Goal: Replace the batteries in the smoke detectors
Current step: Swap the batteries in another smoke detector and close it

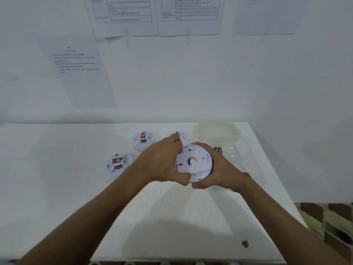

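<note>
Head view: we've got both arms reaching forward over the white table (57, 159), and the two hands meet on one smoke detector (193, 163), held up above the tabletop with its back plate facing us. Our left hand (162, 163) curls round its left edge, thumb tucked under; our right hand (219, 169) cups the right rim. Three more detectors (118, 163) sit behind, batteries (218, 150) beside a clear container (215, 132).
</note>
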### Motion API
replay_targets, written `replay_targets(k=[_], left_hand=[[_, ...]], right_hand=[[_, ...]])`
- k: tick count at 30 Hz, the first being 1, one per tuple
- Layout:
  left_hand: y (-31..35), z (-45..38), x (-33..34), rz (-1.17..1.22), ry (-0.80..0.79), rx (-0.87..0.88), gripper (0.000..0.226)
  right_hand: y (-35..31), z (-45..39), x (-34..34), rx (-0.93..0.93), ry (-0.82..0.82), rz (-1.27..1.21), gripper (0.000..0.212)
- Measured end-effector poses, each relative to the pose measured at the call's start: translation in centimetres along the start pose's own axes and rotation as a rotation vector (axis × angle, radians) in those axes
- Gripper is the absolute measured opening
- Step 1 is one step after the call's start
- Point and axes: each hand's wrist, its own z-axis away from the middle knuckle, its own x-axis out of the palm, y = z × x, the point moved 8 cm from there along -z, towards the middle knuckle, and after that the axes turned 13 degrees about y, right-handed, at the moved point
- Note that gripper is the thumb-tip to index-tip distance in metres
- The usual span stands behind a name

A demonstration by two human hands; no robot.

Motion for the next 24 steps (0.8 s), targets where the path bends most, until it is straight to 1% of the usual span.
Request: replay_targets(k=[3, 5, 8, 11, 14, 17, 21, 24], left_hand=[[-0.4, -0.1, -0.3, 0.198, 0.054, -0.056, 0.079], [-1.0, 0.0, -0.1, 0.317, 0.055, -0.101, 0.079], [-1.5, 0.3, 0.3, 0.409, 0.084, -0.167, 0.075], [-1.4, 0.4, 0.6, 0.368, 0.105, -0.179, 0.067], [-0.9, 0.5, 1.0, 0.304, 0.076, -0.148, 0.079], [-0.4, 0.5, 0.4, 0.259, 0.133, -0.081, 0.083], [-1.4, 0.9, -0.5, 0.35, 0.275, -0.077, 0.07], [-3.2, 1.9, 0.0, 0.331, 0.288, -0.116, 0.062]], right_hand=[[-0.2, -0.1, -0.7, 0.011, 0.046, -0.011, 0.095], [-0.2, -0.1, -1.0, 0.019, 0.066, -0.014, 0.095], [-0.1, 0.1, -1.0, 0.011, 0.085, 0.021, 0.094], [0.3, 0.3, -0.6, 0.012, 0.094, 0.049, 0.096], [0.5, 0.3, -0.5, 0.004, 0.097, 0.063, 0.094], [0.1, 0.0, -0.6, 0.001, 0.103, 0.04, 0.093], [-0.3, 0.0, -1.1, 0.02, 0.124, 0.015, 0.093], [0.4, 0.8, -2.0, 0.038, 0.129, 0.014, 0.095]])
